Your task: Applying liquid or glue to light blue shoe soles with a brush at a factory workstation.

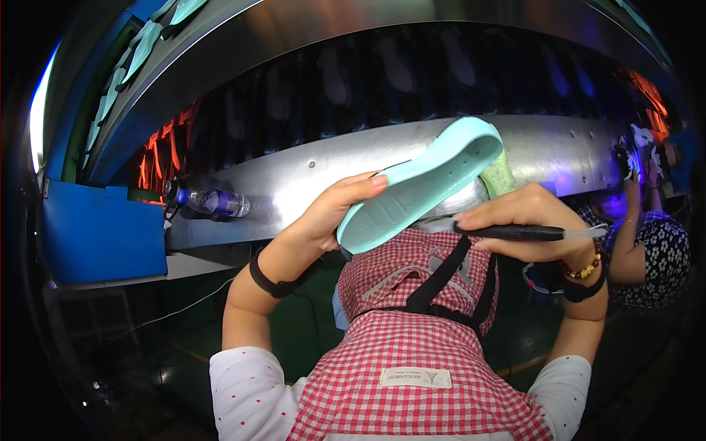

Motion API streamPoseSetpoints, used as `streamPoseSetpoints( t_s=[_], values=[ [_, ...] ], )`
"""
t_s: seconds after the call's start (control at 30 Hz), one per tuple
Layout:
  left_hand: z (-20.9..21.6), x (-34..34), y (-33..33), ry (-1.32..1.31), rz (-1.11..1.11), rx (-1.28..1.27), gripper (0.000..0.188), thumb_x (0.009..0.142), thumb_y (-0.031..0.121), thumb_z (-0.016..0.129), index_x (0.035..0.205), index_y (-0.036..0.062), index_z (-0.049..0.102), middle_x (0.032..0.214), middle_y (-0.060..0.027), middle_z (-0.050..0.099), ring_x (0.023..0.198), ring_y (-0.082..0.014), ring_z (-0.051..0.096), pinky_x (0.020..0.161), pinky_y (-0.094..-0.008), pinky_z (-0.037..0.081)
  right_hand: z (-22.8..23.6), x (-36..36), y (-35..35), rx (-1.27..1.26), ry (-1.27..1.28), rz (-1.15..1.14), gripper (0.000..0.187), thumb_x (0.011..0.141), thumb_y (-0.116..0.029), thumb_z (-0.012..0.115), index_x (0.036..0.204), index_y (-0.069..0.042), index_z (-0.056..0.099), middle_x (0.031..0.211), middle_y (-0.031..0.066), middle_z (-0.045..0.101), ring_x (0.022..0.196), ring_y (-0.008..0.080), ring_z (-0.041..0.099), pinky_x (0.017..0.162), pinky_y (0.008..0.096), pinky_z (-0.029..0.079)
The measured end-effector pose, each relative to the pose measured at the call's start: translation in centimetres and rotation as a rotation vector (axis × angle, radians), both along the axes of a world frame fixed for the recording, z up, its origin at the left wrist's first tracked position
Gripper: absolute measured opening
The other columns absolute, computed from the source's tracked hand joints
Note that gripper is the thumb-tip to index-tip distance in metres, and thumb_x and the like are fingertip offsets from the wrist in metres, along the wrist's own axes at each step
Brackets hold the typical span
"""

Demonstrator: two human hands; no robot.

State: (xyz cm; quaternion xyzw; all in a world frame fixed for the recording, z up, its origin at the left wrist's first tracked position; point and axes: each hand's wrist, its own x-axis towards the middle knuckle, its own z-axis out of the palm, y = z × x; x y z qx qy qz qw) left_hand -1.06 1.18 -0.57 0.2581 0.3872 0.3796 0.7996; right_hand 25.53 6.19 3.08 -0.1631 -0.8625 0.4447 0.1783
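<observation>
My left hand (342,206) grips a pale turquoise shoe sole (412,192) by its left edge, thumb on the upper rim. The sole is tilted, its hollow inner side turned toward me, with the near end low on the left. In my right hand (526,220) is a slim brush (518,233) with a black handle, pinched between thumb and fingers. Its metal front part points left, close to the sole's lower edge; the tip is hard to make out. Behind the sole a light green container (500,176) shows in part.
A metal ledge (294,173) runs across in front of me, below a dark machine with several soles inside. A plastic bottle (220,203) lies at left, beside a blue box (103,231). Another person (654,253) works at far right. More turquoise soles (143,51) stand at upper left.
</observation>
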Motion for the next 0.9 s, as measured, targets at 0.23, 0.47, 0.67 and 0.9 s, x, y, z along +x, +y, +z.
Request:
streamPoseSetpoints(
  t_s=[0.23,0.47,0.67,0.9],
  values=[
    [-0.2,2.5,-0.2,-0.27,0.216,-0.067,0.05,0.087,0.027,0.046,0.126,-0.0034,0.035,0.113,-0.0235,0.052,0.097,-0.0303,0.059,0.083,-0.0415,0.051,-1.7,-2.0,-0.2,-0.488,0.234,-0.344,0.02,0.075,-0.003,0.063,0.095,0.001,0.064,0.076,0.0069,0.065,0.067,0.0099,0.06,0.061,0.02,0.047],
    [-0.4,2.2,-1.0,-0.382,0.195,-0.042,0.047,0.088,0.026,0.045,0.124,-0.0025,0.037,0.113,-0.0221,0.053,0.095,-0.0312,0.06,0.079,-0.0451,0.052,-4.4,-2.1,0.9,-0.274,0.467,-0.884,0.018,0.078,0.0,0.059,0.096,0.004,0.063,0.081,0.0089,0.064,0.063,0.0107,0.06,0.06,0.0202,0.049],
    [3.2,0.5,-0.7,-0.242,0.25,0.106,0.05,0.087,0.028,0.044,0.127,-0.0022,0.036,0.118,-0.0205,0.05,0.102,-0.0326,0.056,0.083,-0.0501,0.047,1.5,-1.9,-4.9,-0.438,0.297,-0.371,0.024,0.073,0.004,0.062,0.097,0.003,0.063,0.088,0.0163,0.065,0.055,0.0115,0.059,0.049,0.0199,0.046],
    [15.8,-4.5,5.5,-0.678,0.019,0.799,0.056,0.092,0.038,0.024,0.129,-0.0039,0.033,0.126,-0.0261,0.04,0.113,-0.0368,0.046,0.095,-0.0495,0.037,1.1,-1.0,-5.2,-0.645,0.798,-0.577,0.024,0.081,-0.002,0.052,0.103,0.009,0.054,0.1,0.0248,0.06,0.048,0.0082,0.05,0.046,0.0179,0.044]
  ],
)
